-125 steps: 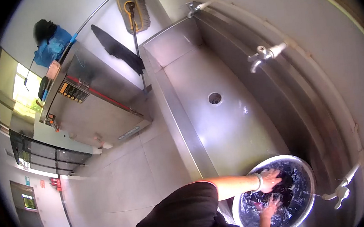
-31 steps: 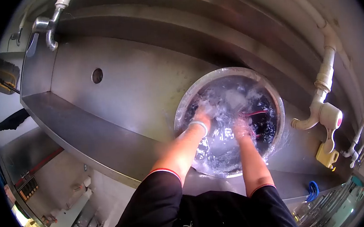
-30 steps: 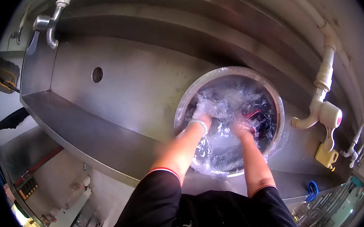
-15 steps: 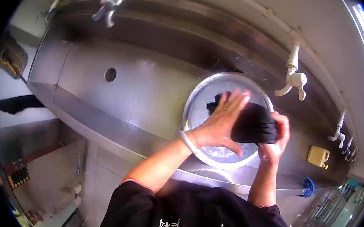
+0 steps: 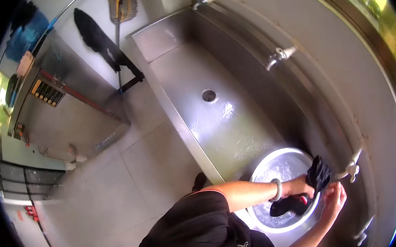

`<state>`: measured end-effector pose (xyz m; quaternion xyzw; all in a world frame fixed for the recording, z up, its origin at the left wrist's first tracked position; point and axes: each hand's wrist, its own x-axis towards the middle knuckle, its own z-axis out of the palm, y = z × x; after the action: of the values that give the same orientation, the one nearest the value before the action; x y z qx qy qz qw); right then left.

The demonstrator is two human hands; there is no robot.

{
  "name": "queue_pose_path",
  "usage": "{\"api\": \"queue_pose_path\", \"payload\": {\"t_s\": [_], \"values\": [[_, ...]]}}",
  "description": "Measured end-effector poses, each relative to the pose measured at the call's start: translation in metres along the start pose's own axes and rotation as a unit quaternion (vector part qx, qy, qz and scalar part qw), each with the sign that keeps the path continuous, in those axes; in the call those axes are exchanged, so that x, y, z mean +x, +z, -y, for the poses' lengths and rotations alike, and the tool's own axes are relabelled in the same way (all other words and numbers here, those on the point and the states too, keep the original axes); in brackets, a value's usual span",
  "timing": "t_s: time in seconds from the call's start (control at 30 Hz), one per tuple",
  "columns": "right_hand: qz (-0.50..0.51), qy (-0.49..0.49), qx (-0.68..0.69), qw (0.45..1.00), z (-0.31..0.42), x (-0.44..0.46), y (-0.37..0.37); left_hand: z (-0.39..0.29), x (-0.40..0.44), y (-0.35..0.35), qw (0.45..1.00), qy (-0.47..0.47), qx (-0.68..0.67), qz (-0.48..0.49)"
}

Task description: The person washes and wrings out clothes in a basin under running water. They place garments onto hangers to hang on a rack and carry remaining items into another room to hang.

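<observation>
Left hand (image 5: 298, 187): I read its grip as closed on black cloth (image 5: 319, 173). Right hand (image 5: 334, 200) just beside, fingers bent; contact hidden, so I cannot tell its grip. Cloth's long axis slants from near left, inside metal basin (image 5: 261, 167), to far right, over rim. Left hand crosses cloth's middle, nearer than right. Basin stands in sink (image 5: 238, 129), near and right of drain (image 5: 209, 95).

Black cloth (image 5: 318, 173), crumpled, a small red detail (image 5: 303, 200) showing near its middle. Bunched in thick folds over the right-hand rim of a round, silvery metal basin (image 5: 253, 180); hanging lower inside it, close to the water (image 5: 273, 175). Join between both parts hidden.
</observation>
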<state>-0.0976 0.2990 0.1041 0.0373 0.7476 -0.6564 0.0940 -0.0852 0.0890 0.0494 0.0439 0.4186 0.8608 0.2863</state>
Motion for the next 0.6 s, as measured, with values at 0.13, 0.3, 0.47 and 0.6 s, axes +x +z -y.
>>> {"api": "queue_pose_path", "payload": {"t_s": [0.13, 0.3, 0.47, 0.6], "values": [[0.152, -0.021, 0.336, 0.929, -0.069, 0.027, 0.018, -0.008, -0.013, 0.011, 0.978, -0.128, -0.134, 0.093], [0.354, -0.095, 0.588, 0.721, -0.029, 0.040, 0.084, -0.002, -0.015, 0.029, 0.941, -0.065, -0.290, 0.161], [0.371, -0.183, 0.511, 0.753, -0.022, 0.056, 0.067, 0.015, -0.001, 0.013, 0.937, -0.191, -0.241, 0.163], [0.189, -0.164, 0.238, 0.938, -0.002, 0.042, 0.066, 0.011, 0.008, 0.010, 0.974, -0.140, -0.134, 0.119]]}}
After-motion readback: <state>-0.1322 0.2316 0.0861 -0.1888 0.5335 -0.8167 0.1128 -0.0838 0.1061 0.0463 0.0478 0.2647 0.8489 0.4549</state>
